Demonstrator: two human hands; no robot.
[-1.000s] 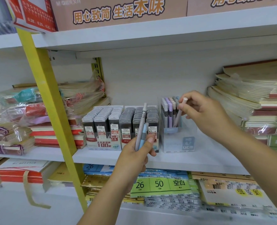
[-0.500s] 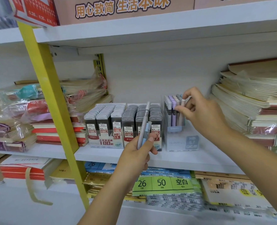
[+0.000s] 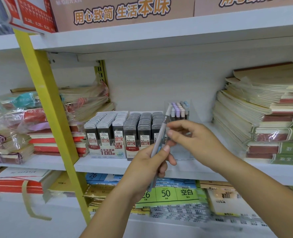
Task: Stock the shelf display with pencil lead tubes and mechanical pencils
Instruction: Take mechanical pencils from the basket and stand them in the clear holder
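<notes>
Your left hand [image 3: 149, 165] grips a grey mechanical pencil [image 3: 161, 133] by its lower half, with the cap tilted toward 1 o'clock. Your right hand [image 3: 197, 140] sits at 3 o'clock of the pencil, fingers curled and thumb tip just beside the barrel; blur hides whether it pinches it. At 12 o'clock of that hand, pastel pencils [image 3: 177, 111] stand upright in a clear box [image 3: 181, 152]. Lead tubes [image 3: 118, 127] stand in rows at 9 o'clock of the box, both on the white shelf [image 3: 108, 164].
</notes>
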